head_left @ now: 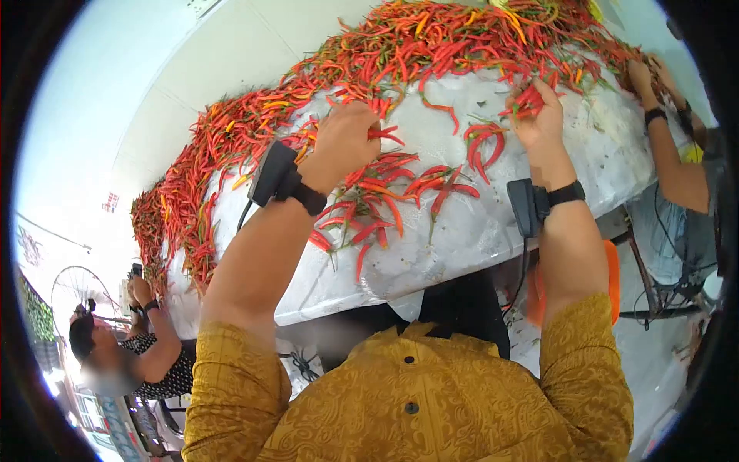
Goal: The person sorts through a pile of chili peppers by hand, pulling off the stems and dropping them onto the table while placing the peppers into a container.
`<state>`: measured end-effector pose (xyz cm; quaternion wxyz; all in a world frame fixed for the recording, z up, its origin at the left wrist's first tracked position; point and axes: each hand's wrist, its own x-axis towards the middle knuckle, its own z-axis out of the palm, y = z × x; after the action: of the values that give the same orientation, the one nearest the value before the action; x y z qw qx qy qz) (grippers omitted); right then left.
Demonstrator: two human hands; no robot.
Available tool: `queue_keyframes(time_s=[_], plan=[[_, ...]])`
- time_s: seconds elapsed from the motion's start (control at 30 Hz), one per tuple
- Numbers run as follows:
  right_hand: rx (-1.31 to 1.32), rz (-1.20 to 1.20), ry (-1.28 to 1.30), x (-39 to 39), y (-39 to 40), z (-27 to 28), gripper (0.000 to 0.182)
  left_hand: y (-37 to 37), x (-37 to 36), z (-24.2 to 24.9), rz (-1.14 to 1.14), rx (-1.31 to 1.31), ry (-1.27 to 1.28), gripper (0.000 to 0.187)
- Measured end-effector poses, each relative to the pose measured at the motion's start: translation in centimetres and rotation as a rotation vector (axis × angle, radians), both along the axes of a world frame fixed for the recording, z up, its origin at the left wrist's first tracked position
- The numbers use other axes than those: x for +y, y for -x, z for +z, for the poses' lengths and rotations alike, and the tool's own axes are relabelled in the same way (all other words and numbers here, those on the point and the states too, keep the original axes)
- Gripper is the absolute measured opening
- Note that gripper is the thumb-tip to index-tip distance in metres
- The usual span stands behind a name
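Observation:
My left hand [346, 140] is closed, back upward, with a red chili pepper [389, 135] sticking out from its fingers on the right. Several red chili peppers [528, 102] lie in my right hand [540, 119], its fingers curled around them. Between and below my hands, loose red chili peppers [369, 204] are spread over the white covered table [477, 223]. A smaller bunch of chili peppers [485, 146] rests just left of my right wrist. Beyond both hands runs a long heap of red, orange and green chili peppers [431, 46].
At the right, another person's hands [650, 77] reach into the heap's end. On the left, a person in a dotted top [165, 373] holds up a small dark object at the table. An orange plastic seat [613, 277] is beneath my right arm. Dark boxes are strapped on my wrists.

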<state>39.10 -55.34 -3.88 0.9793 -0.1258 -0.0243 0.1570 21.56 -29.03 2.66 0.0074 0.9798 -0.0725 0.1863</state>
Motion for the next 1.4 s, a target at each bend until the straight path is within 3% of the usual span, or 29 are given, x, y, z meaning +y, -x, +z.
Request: queue_keyframes(time_s=[0.2, 0.37, 0.43, 0.6, 0.67, 0.7, 0.77, 0.8, 0.87, 0.9, 0.93, 1.0, 1.13, 1.17, 1.27, 1.4], plan=[[-0.113, 0.033, 0.097, -0.1, -0.5, -0.6, 0.011, 4.4, 1.7, 0.8, 0.127, -0.424, 0.152, 0.016], [-0.161, 0.004, 0.255, 0.7, 0.1, -0.2, 0.01, 6.8, 4.5, -1.0, 0.377, -0.426, 0.47, 0.022], [-0.138, 0.002, 0.306, 1.5, 1.7, 1.5, 0.01, 7.8, 4.1, -0.1, 0.495, -0.273, 0.308, 0.024], [-0.236, 0.126, 0.411, 4.0, 5.6, 5.3, 0.012, 8.8, 5.5, -1.5, 0.424, -0.341, 0.293, 0.024], [-0.295, 0.195, 0.491, 5.3, 7.5, 6.0, 0.013, 9.0, 6.0, -2.1, 0.192, -0.447, 0.499, 0.018], [-0.319, 0.269, 0.508, 6.2, 8.9, 6.5, 0.013, 9.2, 6.2, -2.5, 0.199, -0.456, 0.512, 0.018], [-0.314, 0.362, 0.586, 7.9, 12.1, 7.5, 0.014, 9.8, 6.3, -3.4, 0.168, -0.248, 1.08, 0.016], [-0.322, 0.372, 0.601, 8.7, 13.0, 7.4, 0.014, 10.3, 6.0, -3.3, 0.175, -0.26, 1.095, 0.016], [-0.361, 0.535, 0.628, 10.2, 14.5, 6.9, 0.015, 11.4, 5.2, -2.9, 0.097, -0.251, 1.735, 0.006], [-0.324, 0.548, 0.598, 11.0, 15.6, 6.7, 0.015, 11.8, 5.0, -2.9, 0.084, -0.245, 1.899, 0.005], [-0.328, 0.557, 0.608, 11.7, 16.6, 6.6, 0.015, 12.2, 4.4, -2.4, 0.087, -0.255, 1.908, 0.005], [-0.316, 0.579, 0.596, 12.9, 18.2, 6.3, 0.016, 13.0, 3.4, -1.6, -0.132, -0.238, 2.284, 0.009], [-0.33, 0.529, 0.656, 15.2, 20.5, 5.4, 0.015, 12.8, 3.1, -4.1, -0.368, -0.087, 2.552, 0.02], [-0.361, 0.485, 0.651, 16.1, 21.1, 5.3, 0.019, 12.5, 2.0, -4.2, -0.4, -0.089, 2.479, 0.025], [-0.473, 0.331, 0.682, 18.5, 22.7, 5.4, 0.021, 11.3, 0.3, -4.5, -0.329, -0.171, 2.604, 0.03], [-0.614, 0.264, 0.737, 20.5, 23.3, 4.6, 0.03, 11.7, -0.1, -4.0, -0.449, -0.204, 2.637, 0.033]])
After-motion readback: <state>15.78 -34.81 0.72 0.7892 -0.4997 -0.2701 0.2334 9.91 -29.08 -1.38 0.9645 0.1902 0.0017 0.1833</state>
